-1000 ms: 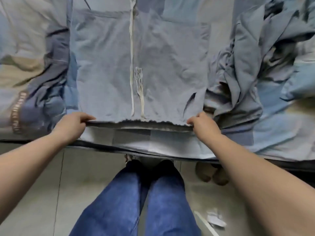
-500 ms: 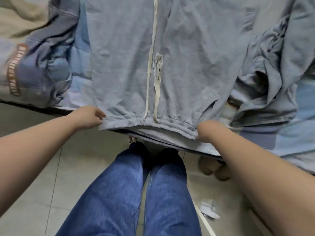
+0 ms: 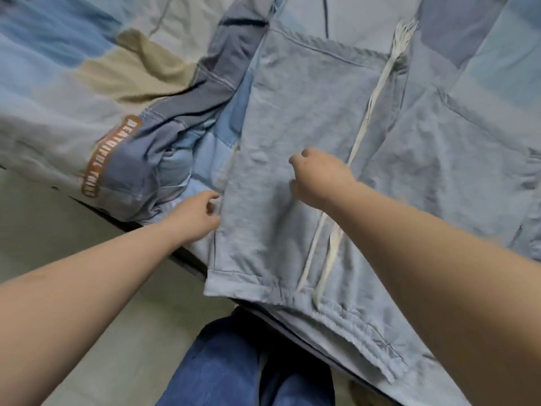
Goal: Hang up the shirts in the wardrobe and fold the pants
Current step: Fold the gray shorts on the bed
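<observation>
Light grey-blue sweatpants (image 3: 292,118) lie flat on the bed. Their elastic waistband (image 3: 330,315) hangs just over the bed's near edge, and white drawstrings (image 3: 366,118) run up the middle. My left hand (image 3: 196,218) is at the pants' left side seam with its fingers curled onto the fabric's edge. My right hand (image 3: 319,177) is over the left leg, just left of the drawstring. Its fingers bend down to the cloth and are blurred, so a grip cannot be made out.
A crumpled dark blue garment (image 3: 137,165) with an orange lettered patch lies on the bed to the left of the pants. The patchwork bedsheet (image 3: 87,83) spreads beyond it. The bed's edge (image 3: 187,256) runs diagonally, with pale floor (image 3: 73,235) and my jeans-clad legs (image 3: 234,364) below.
Both hands let go of the waistband corners. The left moved up along the pants' left side and the right crossed onto the left leg. The view has swung left and tilted.
</observation>
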Available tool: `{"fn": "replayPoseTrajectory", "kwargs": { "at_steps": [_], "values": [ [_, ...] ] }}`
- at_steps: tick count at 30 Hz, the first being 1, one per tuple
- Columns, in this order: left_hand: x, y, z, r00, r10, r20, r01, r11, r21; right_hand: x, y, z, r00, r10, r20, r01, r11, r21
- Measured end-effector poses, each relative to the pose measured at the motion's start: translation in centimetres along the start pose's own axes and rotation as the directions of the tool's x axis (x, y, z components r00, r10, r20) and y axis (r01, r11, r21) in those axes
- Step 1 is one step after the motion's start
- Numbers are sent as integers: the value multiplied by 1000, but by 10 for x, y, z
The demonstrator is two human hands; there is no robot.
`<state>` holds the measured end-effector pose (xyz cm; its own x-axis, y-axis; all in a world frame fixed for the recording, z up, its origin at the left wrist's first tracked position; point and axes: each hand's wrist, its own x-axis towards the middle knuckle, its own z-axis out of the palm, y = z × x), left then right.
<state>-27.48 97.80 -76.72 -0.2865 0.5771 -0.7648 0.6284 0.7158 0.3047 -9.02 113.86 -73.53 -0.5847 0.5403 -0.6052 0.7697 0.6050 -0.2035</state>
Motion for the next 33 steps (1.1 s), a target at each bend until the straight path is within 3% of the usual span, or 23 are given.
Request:
{"fn": "replayPoseTrajectory", "kwargs": {
  "at_steps": [4,9,14,20,24,27,30,33],
  "values": [
    [18,-8,12,1000,4,-25,-9,981,-194,64,-30,-18,997,-79,-19,80,993,82],
    [23,-6,24,979,202,35,-183,937,-296,112,-55,-17,993,34,115,-52,985,162],
    [18,-12,38,965,262,-15,-261,954,-147,136,-71,-10,978,142,151,-150,987,48],
    [-5,-7,40,955,296,1,-294,948,-121,156,-82,-17,925,325,197,-352,928,123],
    [-23,16,47,927,376,18,-371,921,-117,146,-64,-17,953,285,102,-299,936,183],
    [-31,36,54,919,394,10,-386,904,-184,129,-44,-12,968,244,-51,-222,938,267],
    [-39,56,60,911,411,33,-396,895,-208,110,-25,-8,924,281,-258,-158,897,412],
    [-47,88,71,891,447,84,-429,887,-174,90,16,-8,858,377,-348,-153,835,529]
  ]
}}
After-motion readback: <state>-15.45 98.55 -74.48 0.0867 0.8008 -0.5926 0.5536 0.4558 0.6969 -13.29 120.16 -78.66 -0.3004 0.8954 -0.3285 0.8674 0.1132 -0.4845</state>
